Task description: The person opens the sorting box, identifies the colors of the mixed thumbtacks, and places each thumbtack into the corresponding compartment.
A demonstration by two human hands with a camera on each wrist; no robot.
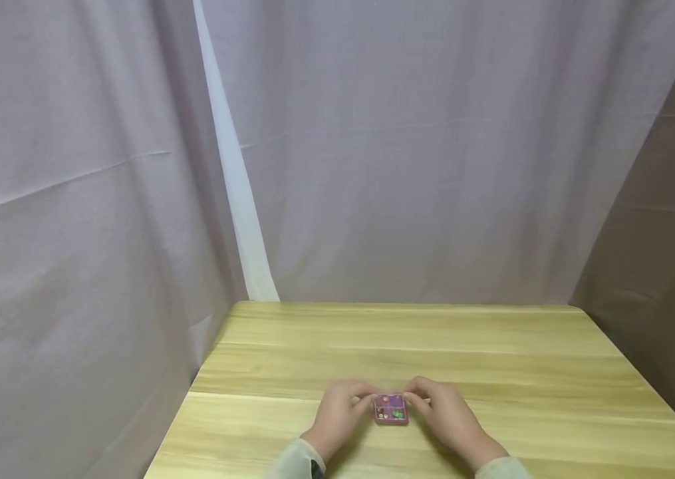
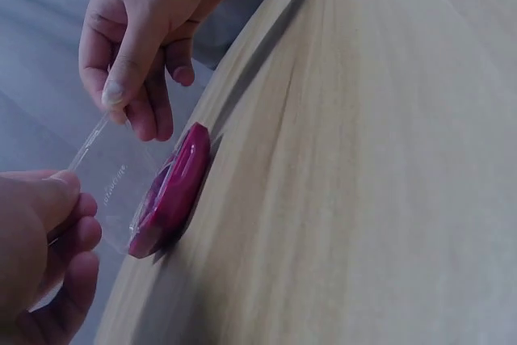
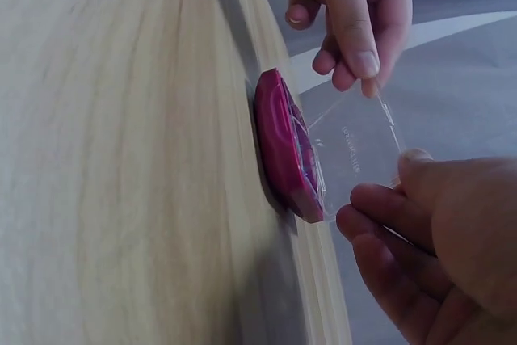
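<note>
A small magenta compartment box rests on the wooden table, small orange and green pieces visible in its sections. Its clear lid stands raised, tilted up from the box, with faint lettering on it. My left hand pinches one upper corner of the lid between thumb and fingers. At the opposite corner my right hand pinches the lid the same way. Both wrist views show the box's magenta side flat on the tabletop, just below the hands. What the small pieces are is too blurred to tell.
The light wooden table extends beyond the hands to its far edge. Grey curtains hang behind it and at the left, with a pale gap between two of them. A browner curtain hangs at the right.
</note>
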